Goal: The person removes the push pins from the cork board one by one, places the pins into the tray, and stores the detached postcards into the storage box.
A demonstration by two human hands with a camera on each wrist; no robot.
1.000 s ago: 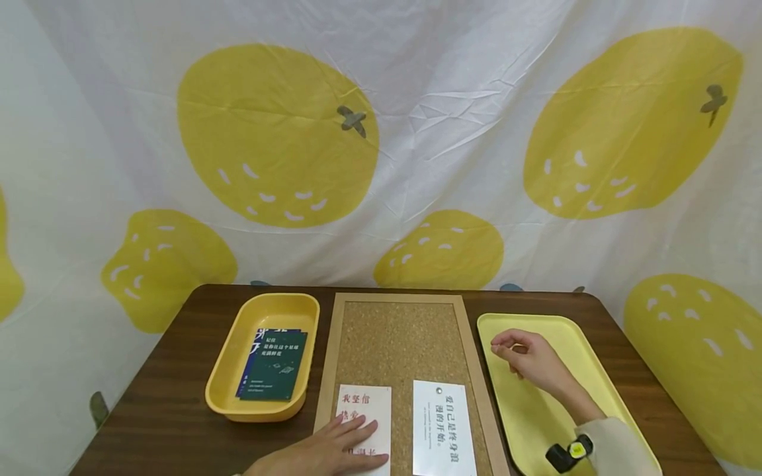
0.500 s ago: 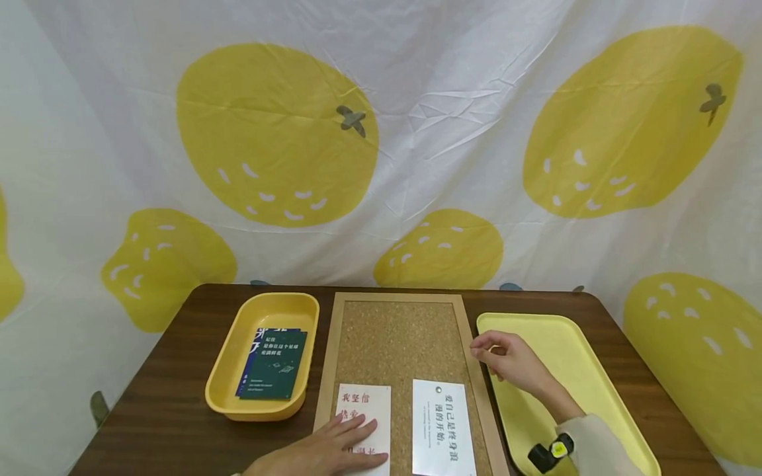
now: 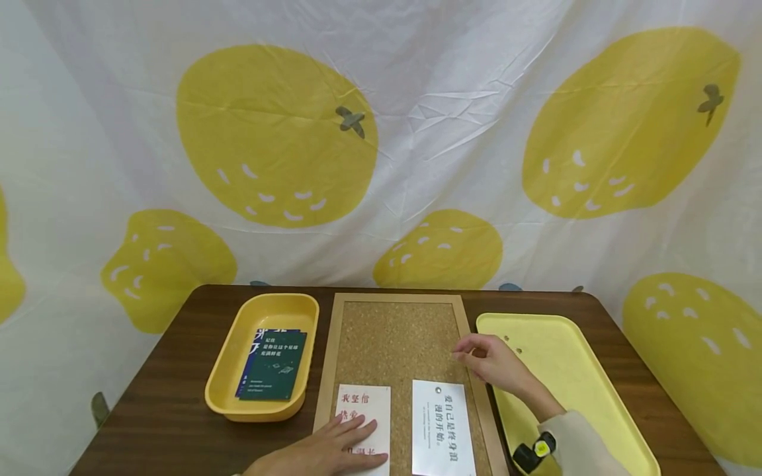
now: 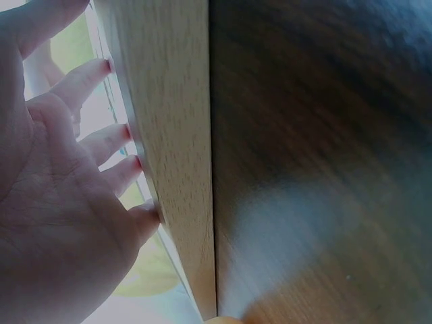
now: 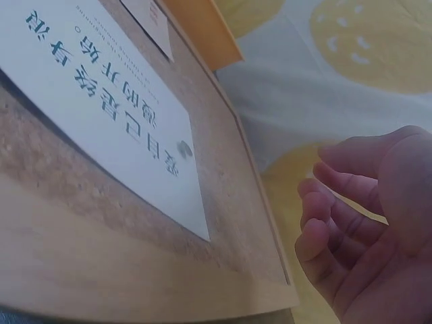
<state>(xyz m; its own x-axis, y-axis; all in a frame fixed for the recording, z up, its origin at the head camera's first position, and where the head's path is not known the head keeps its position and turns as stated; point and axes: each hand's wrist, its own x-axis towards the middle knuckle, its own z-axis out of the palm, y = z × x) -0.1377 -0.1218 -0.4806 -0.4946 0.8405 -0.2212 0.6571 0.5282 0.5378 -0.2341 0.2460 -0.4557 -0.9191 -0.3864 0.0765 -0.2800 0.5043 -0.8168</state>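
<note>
My left hand (image 3: 333,446) lies flat with fingers spread on a pale card with red writing (image 3: 375,395), at the lower left of the framed corkboard (image 3: 399,340). In the left wrist view its fingertips reach over the board's wooden frame (image 4: 165,101). My right hand (image 3: 497,362) hovers over the board's right edge, thumb and index fingertips close together. I cannot tell whether something small is between them. Below it on the cork lies a white card with dark green writing (image 3: 440,433), a round metallic tack (image 3: 438,390) near its top edge.
Left of the board, a yellow basin (image 3: 221,390) holds a dark green card (image 3: 276,370) over a blue one. A pale yellow tray (image 3: 571,383) at right bears small metallic pieces (image 3: 519,350) near its far left corner. A lemon-print curtain (image 3: 417,165) hangs behind.
My right hand has moved left from over the tray to the board's right edge, bringing the small metallic pieces on the tray into view. The left hand has stayed on its card.
</note>
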